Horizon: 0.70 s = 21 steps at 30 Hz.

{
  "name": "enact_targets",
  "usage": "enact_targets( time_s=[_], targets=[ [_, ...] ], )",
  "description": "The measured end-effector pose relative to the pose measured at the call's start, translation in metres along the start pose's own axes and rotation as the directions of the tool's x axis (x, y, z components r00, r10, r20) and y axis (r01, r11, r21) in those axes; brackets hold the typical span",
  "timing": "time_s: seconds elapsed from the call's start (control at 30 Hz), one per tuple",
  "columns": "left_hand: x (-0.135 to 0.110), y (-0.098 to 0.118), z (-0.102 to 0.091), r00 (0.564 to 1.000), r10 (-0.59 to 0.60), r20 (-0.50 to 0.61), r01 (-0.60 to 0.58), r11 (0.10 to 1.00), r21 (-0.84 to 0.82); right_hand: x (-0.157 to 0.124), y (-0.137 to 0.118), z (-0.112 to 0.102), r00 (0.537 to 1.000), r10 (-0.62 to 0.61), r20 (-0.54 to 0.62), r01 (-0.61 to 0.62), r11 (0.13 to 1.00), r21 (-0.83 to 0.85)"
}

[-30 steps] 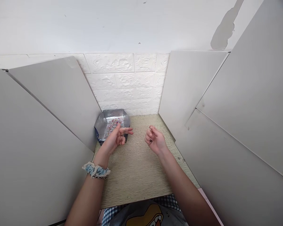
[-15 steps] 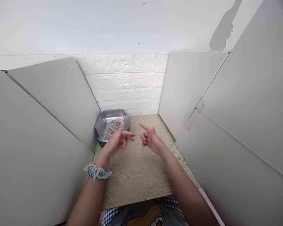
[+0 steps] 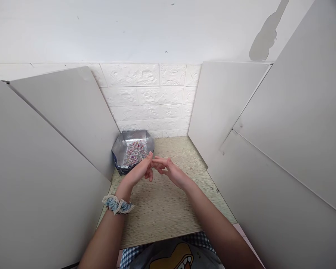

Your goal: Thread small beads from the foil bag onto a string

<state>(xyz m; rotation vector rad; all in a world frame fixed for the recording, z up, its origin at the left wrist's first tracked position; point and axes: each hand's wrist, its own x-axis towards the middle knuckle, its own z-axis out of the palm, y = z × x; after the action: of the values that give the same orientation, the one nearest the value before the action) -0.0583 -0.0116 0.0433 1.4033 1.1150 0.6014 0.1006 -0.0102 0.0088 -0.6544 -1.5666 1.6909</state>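
Observation:
My left hand [image 3: 141, 170] is held over the table, just in front of a silver-lined bag [image 3: 118, 149] with folded-down sides. Small pink, white and clear beads [image 3: 136, 151] lie inside the bag. My right hand [image 3: 172, 172] meets the left one from the right, and their fingertips overlap. Both hands have their fingers stretched out, and I see nothing held in either. Some fingers are hidden where the hands cross. A light blue scrunchie with lace edges [image 3: 117, 204] circles my left wrist.
The wood-grain table [image 3: 159, 213] lies between a grey panel on the left [image 3: 67, 112] and another on the right [image 3: 221, 108]. A white brick-pattern wall [image 3: 145, 95] stands behind. Small shiny bits [image 3: 215, 189] lie near the table's right edge.
My hands have come together from a short gap, the right moving left until the fingers overlap. The right hand's curled fingers have straightened. The bag has stayed in place.

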Motion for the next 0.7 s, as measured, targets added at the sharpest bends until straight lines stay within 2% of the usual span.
enact_targets(
  time_s=[0.07, 0.17, 0.33, 0.4, 0.47, 0.53, 0.63, 0.7],
  targets=[
    [0.001, 0.000, 0.000, 0.999, -0.008, -0.032, 0.008, 1.000, 0.002, 0.000, -0.001, 0.000, 0.999, -0.017, -0.028, 0.017, 1.000, 0.022],
    [0.002, 0.002, -0.001, 0.995, -0.002, -0.101, -0.004, 0.998, -0.062, 0.000, -0.005, 0.001, 0.998, 0.001, -0.066, -0.004, 0.999, -0.050],
    [0.001, 0.004, -0.007, 0.972, 0.064, -0.228, -0.122, 0.960, -0.251, 0.001, -0.005, 0.000, 0.981, 0.078, -0.175, -0.083, 0.996, -0.019],
    [0.000, 0.003, -0.009, 0.969, 0.090, -0.230, -0.159, 0.941, -0.299, 0.000, -0.003, -0.001, 0.974, 0.131, -0.184, -0.141, 0.989, -0.047],
    [-0.002, 0.002, -0.010, 0.980, 0.108, -0.168, -0.157, 0.938, -0.309, 0.000, -0.001, -0.002, 0.972, 0.177, -0.152, -0.194, 0.975, -0.107],
    [-0.003, 0.001, -0.010, 0.993, 0.105, -0.058, -0.117, 0.953, -0.281, -0.001, -0.001, -0.001, 0.975, 0.207, -0.085, -0.217, 0.968, -0.124],
    [-0.004, 0.000, -0.006, 0.994, 0.056, 0.096, -0.037, 0.982, -0.187, -0.002, -0.003, 0.002, 0.982, 0.188, 0.007, -0.188, 0.982, 0.031],
    [-0.004, 0.000, -0.003, 0.992, 0.022, 0.123, -0.008, 0.994, -0.110, -0.002, -0.005, 0.004, 0.991, 0.128, 0.027, -0.131, 0.972, 0.194]
  ],
)
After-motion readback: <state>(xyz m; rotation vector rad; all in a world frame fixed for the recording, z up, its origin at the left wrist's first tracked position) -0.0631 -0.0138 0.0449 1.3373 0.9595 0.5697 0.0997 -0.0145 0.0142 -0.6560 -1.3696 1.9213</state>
